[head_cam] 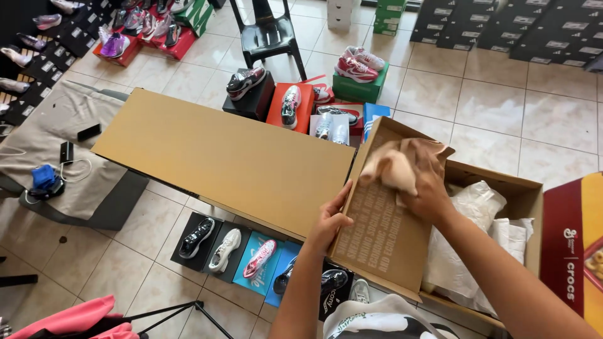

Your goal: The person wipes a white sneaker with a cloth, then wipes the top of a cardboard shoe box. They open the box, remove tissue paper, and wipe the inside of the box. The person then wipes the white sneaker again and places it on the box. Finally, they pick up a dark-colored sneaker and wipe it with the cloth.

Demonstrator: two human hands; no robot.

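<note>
An open brown cardboard shoe box [524, 188] sits in front of me, with white tissue paper [477, 204] inside. Its big lid [226, 157] is swung out flat to the left. My left hand [330, 220] grips the lid near the hinge edge, thumb on the printed inner flap [383, 232]. My right hand [427, 185] is closed on a crumpled wad of tan paper [396, 166], blurred, above the flap and the box's left end.
Sneakers on coloured boxes [295, 103] stand on the tiled floor beyond and below the lid. A black plastic chair [267, 34] is farther back, stacked dark boxes [515, 28] top right. A red box [571, 245] sits at right, a cloth-covered bench [63, 132] left.
</note>
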